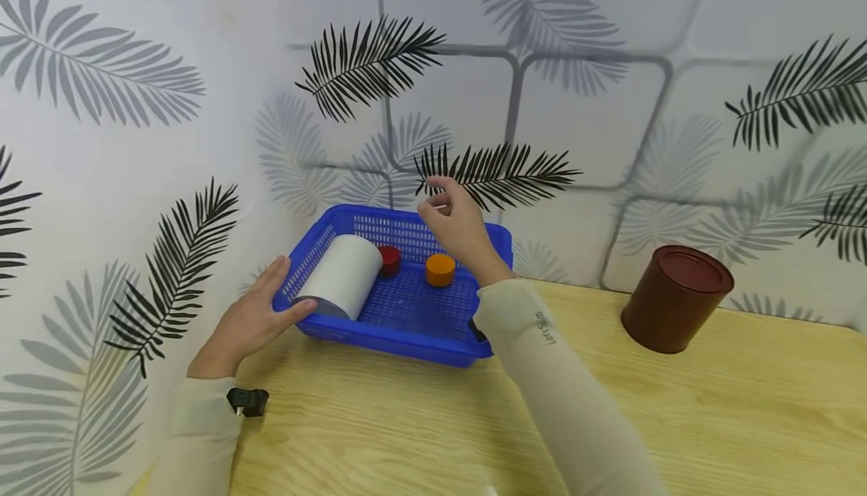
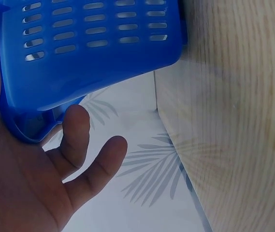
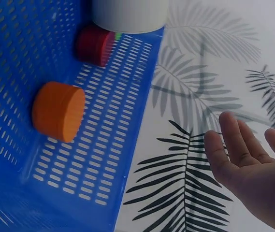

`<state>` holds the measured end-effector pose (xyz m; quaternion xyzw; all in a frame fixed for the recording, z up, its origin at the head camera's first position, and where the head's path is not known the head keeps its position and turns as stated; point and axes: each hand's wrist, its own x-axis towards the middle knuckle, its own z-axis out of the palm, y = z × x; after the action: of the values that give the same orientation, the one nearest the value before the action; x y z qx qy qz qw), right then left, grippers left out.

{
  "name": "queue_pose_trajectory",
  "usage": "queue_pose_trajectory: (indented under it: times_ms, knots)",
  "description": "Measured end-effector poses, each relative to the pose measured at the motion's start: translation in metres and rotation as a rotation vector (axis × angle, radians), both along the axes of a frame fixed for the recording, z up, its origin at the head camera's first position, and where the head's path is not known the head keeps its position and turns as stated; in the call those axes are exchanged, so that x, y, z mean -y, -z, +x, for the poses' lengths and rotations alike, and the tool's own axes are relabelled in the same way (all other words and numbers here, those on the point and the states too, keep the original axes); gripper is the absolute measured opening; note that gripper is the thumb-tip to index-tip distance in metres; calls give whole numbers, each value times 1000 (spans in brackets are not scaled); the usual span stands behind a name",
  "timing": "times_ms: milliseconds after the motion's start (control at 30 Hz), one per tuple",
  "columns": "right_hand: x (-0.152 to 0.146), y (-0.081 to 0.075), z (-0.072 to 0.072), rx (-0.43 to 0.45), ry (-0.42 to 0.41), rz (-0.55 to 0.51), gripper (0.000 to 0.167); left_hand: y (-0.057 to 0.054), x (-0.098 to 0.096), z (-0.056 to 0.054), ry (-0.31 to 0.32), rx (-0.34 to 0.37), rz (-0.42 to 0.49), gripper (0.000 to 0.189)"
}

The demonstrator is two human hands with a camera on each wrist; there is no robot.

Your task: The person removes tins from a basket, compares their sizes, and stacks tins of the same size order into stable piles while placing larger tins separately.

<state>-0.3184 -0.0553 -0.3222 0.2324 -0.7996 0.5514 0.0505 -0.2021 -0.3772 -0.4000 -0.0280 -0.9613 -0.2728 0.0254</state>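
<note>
A blue perforated basket stands on the table, a white cylinder lying along its left side. Farther right in it sit a small red round container and a small orange one. My left hand rests against the basket's left front corner, thumb across the rim and fingers along the outer side. In the left wrist view two loosely bent fingers stick out past the rim. My right hand is raised over the basket's back rim, empty, its fingers relaxed and apart from the orange container.
A dark red lidded can stands on the wooden table, to the right of the basket. Close behind the basket rises a wall with a leaf pattern, which also runs along the left side. A black device sits at my left wrist.
</note>
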Motion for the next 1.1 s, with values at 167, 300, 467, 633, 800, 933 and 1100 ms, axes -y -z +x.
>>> queue_pose_trajectory:
  times_ms: [167,300,467,633,800,933,1100]
  knots:
    - [11,10,-6,53,4,60,52,0,-2,-3,4,-7,-11,101]
    - [21,18,-11,150,15,109,61,-1,-4,-4,6,-14,-15,102]
    - [39,29,-16,247,-47,169,62,-2,-5,-2,0,-10,-4,102]
    - [59,39,-17,353,-147,199,67,-1,-2,2,-14,-3,1,103]
    - [70,43,-18,433,-180,277,68,0,-2,2,-9,-5,-3,102]
    - [75,45,-17,484,-272,318,67,0,-3,2,-15,-1,1,103]
    - [73,49,-19,503,-283,317,48,0,-4,2,-20,8,-3,103]
